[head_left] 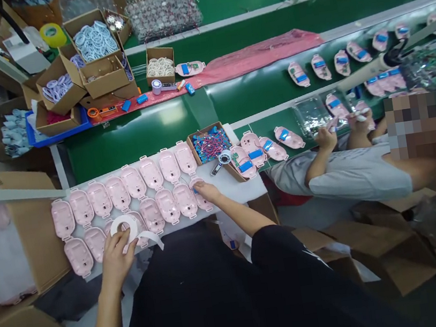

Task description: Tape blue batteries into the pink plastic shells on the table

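Observation:
My left hand (117,253) grips a roll of white tape (134,225) above the front row of shells, and a loose strip hangs from it to the right. At the right end of that row, my right hand (207,192) reaches into a pink plastic shell (204,203). Its fingertips are on a small blue battery (194,189), mostly covered by the fingers. Two rows of pink shells, such as this one (134,182), lie open side up on a white foam sheet (250,187).
A carton of blue batteries with red wires (212,144) stands behind my right hand. Beside it are a small tape roll (224,157) and shells with blue batteries (255,154). A co-worker (348,167) works at the right. The green conveyor (134,143) runs behind.

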Demonstrator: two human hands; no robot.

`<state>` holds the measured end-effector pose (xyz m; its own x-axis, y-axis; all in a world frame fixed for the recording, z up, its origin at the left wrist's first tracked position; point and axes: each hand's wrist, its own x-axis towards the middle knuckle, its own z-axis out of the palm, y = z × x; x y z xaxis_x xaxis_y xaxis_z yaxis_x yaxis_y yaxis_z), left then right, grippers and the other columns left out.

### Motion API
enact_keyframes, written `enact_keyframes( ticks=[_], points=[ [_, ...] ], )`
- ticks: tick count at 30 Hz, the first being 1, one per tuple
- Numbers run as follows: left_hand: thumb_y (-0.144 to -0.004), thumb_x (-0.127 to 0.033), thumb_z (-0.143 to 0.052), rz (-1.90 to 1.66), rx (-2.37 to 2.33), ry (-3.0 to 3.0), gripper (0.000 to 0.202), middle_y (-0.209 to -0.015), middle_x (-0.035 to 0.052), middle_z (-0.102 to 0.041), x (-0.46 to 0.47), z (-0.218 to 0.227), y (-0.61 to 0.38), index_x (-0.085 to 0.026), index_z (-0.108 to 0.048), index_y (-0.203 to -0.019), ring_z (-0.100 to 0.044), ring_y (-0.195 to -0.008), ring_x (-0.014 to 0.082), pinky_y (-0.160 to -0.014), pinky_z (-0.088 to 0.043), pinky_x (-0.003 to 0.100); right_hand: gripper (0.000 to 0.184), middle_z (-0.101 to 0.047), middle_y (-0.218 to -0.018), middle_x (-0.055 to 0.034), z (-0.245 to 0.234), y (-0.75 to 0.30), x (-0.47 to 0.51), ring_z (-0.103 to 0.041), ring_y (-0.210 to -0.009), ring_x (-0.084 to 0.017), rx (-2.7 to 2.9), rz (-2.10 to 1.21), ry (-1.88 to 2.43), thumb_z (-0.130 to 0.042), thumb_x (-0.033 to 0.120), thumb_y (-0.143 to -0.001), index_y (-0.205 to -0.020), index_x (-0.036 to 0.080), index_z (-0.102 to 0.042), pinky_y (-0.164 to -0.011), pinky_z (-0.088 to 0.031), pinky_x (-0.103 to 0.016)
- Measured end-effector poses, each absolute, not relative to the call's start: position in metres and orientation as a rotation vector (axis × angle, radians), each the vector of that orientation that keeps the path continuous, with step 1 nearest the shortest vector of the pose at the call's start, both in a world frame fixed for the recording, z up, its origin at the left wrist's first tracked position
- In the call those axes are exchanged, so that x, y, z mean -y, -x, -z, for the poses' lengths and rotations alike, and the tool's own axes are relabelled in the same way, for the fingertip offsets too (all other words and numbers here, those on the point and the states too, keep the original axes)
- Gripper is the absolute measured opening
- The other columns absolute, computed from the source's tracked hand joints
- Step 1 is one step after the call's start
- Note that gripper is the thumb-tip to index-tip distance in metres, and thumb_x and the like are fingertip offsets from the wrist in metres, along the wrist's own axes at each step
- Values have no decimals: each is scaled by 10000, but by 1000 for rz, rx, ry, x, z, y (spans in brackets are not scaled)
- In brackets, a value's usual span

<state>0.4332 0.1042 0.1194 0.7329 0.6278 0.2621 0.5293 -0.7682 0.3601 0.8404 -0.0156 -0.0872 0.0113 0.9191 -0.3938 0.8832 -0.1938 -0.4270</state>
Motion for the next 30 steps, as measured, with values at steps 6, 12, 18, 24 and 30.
enact_keyframes(
  ticks=[6, 12, 18, 24, 30],
  points=[
    [-961, -344, -638, -519, -940, -2673, 264, -983, 74, -690, -110, -110, -426, -201, -681, -1179, -685, -985, 261, -1107, -471, 512, 542, -581, -1525, -148, 88, -838, 19, -511, -1442, -184, 1962, -964, 2195, -437, -12, -943, -1438, 147, -590, -1204, -383, -330],
    [-975, -328, -610, -618, -1017, -2560, 305, -1143, 122, -683, -100, -106, -454, -187, -590, -1244, -656, -1165, 294, -1185, -417, 604, 552, -544, -1572, -107, 68, -843, 19, -461, -1476, -168, 1882, -1058, 2179, -444, 28, -952, -1460, 182, -596, -1245, -322, -345],
    [-956, -106, -510, -601, -757, -2614, 469, -1460, 181, -565, -95, -121, -511, -202, -494, -1414, -447, -1483, 352, -1225, -352, 680, 648, -480, -1592, -186, -12, -777, 4, -499, -1396, -313, 1254, -1259, 1785, -689, 434, -957, -1533, 197, -508, -1147, -403, -510],
    [-947, -82, -483, -590, -868, -2739, 501, -1334, 167, -663, -125, -128, -520, -196, -547, -1431, -594, -1336, 324, -1121, -503, 554, 590, -715, -780, -37, -81, -721, -6, -624, -742, -152, 811, -1852, 956, -734, 706, -833, -984, 136, -731, -737, -458, -275],
    [-956, -80, -501, -623, -877, -2833, 429, -1306, 125, -701, -131, -142, -513, -233, -638, -1334, -580, -1366, 328, -1133, -496, 547, 607, -743, -934, -20, -97, -748, -27, -546, -642, -106, 602, -1689, 1034, -790, 644, -802, -1197, 207, -645, -609, -404, -228]
  ],
)
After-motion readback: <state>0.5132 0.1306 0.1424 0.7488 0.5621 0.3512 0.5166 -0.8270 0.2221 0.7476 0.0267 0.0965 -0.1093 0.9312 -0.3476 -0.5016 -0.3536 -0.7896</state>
